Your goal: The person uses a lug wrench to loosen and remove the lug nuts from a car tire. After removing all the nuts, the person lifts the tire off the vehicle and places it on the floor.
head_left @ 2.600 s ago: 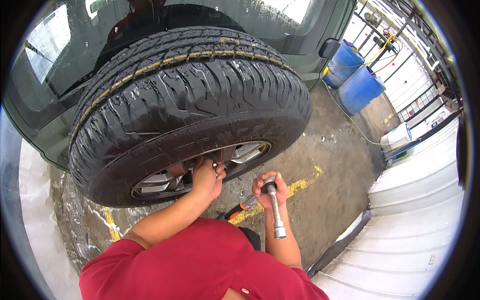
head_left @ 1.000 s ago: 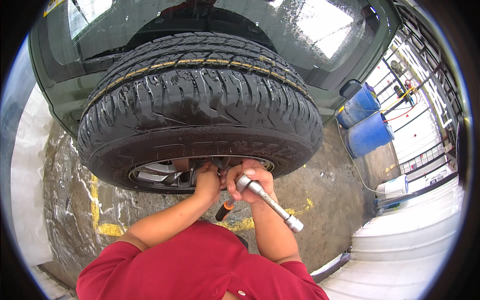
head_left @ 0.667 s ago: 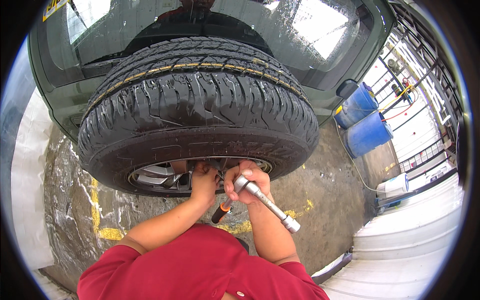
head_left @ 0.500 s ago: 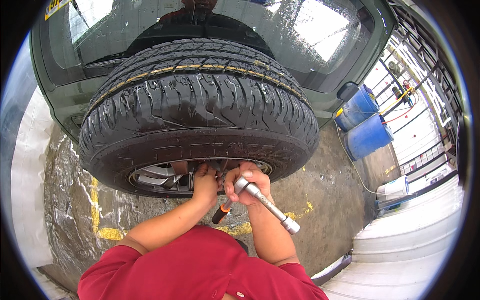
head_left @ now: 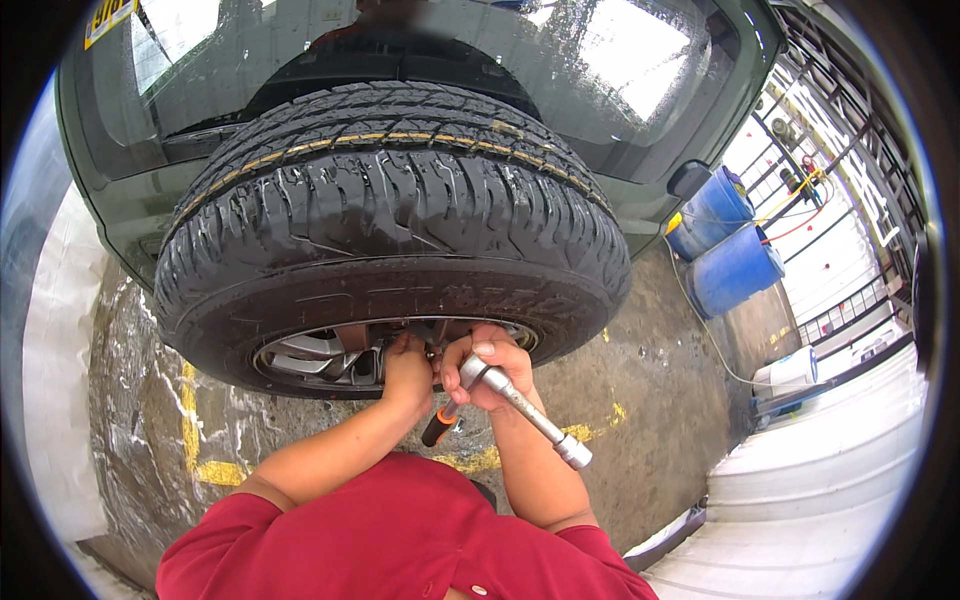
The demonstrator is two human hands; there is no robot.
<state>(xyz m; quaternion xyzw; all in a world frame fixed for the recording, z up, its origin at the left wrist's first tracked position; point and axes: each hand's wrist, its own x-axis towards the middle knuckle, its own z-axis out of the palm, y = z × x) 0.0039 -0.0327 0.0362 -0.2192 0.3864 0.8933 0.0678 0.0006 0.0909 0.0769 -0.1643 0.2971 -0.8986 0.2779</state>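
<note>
Change: over the last few seconds the right hand (head_left: 492, 368) rose from below the tyre (head_left: 390, 220), where it had held the wrench (head_left: 520, 408) pointing down, to the hub beside the left hand (head_left: 408, 366); in the last second the view barely shifted and both hands stayed put.
Meaning: the wrench head appeared to have been brought to the fasteners at the wheel centre, so the work looked to be at the point of seating or turning; whether the socket sat on a nut could not be seen.
Wrench: silver, its head lay hidden under the right fingers, and the handle ran down and to the right, free end clear of the tyre and above the wet floor (head_left: 650, 400).
Right hand: curled tight around the wrench head, thumb on top, knuckles against the tyre's lower edge; forearm came up from the red sleeve nearly straight.
Left hand: fingers tucked into the rim (head_left: 315, 355) opening just left of the right hand, touching it or nearly so; whether it gripped anything there could not be told.
Orange-handled tool (head_left: 440, 425): hung just below the two hands, between the wrists; what held it was not visible.
Wheel: mounted on the back of a dark car (head_left: 420, 50).
Surroundings: two blue barrels (head_left: 735, 270) stood well apart to the right.
</note>
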